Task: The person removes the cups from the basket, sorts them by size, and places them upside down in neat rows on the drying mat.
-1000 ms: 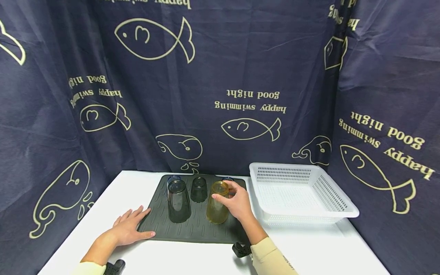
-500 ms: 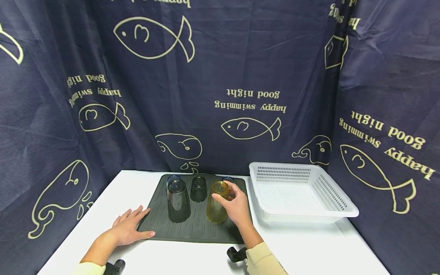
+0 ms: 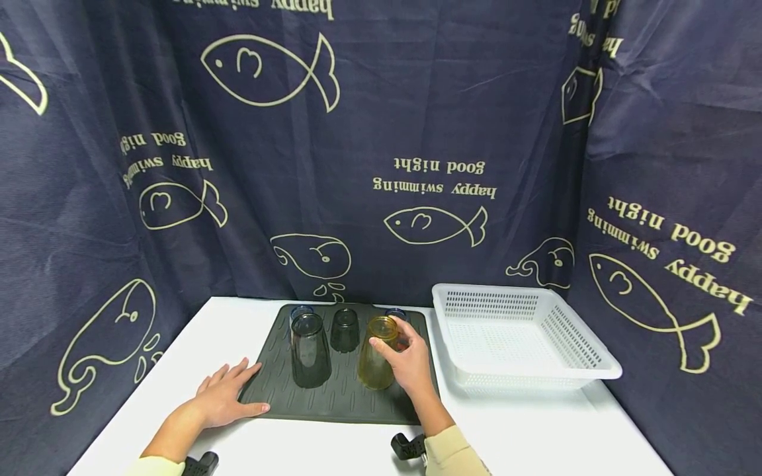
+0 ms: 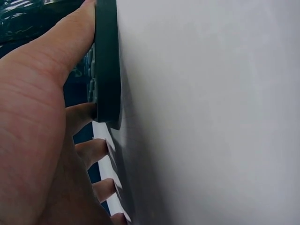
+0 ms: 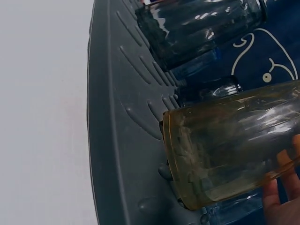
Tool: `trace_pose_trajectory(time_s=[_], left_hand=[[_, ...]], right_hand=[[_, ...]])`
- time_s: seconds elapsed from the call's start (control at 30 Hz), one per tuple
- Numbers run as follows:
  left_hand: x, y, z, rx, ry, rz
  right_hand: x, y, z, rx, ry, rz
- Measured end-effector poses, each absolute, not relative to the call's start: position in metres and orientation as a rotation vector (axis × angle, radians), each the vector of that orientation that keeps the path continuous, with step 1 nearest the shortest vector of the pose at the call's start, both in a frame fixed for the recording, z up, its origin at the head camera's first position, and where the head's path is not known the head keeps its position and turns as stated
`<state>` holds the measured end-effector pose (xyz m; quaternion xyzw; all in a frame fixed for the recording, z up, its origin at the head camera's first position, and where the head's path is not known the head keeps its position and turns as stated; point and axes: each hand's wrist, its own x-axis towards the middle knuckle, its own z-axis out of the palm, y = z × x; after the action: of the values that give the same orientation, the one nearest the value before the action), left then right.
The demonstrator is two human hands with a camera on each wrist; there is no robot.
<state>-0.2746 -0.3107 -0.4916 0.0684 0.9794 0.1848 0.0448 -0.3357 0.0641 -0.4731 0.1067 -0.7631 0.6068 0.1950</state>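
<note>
My right hand [image 3: 413, 362] holds a tall amber glass [image 3: 375, 371] near its upper end, thumb in front and fingers around the far side. The glass stands on a dark grey ridged drying mat [image 3: 339, 406]; in the right wrist view the amber glass [image 5: 229, 140] has its wide rim down on the mat's ridges. My left hand [image 3: 223, 396] lies with fingers spread at the mat's left edge. In the left wrist view its thumb touches the mat's side [image 4: 108, 61], while the other fingertips rest on the white tabletop. A tall grey glass [image 3: 311, 362] stands left of the amber one.
Behind are a short dark glass [image 3: 345, 332] and two blue glasses, one at back left [image 3: 301, 310] and one at back right [image 3: 395, 312], both mostly hidden. A white perforated basket [image 3: 536, 370] stands right of the mat. A navy curtain [image 3: 333, 165] surrounds the table.
My right forearm and wrist have swung slightly left, while the hand stays on the amber glass. The left hand and the other glasses keep their places.
</note>
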Motion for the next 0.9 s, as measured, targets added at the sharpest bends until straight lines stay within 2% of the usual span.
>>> trace_pose_trajectory(time_s=[0.9], left_hand=[[-0.2775, -0.3101, -0.4899, 0.188, 2.978, 0.566]], right_hand=[[-0.3342, 0.0622, -0.4683, 0.278, -2.152, 1.690]])
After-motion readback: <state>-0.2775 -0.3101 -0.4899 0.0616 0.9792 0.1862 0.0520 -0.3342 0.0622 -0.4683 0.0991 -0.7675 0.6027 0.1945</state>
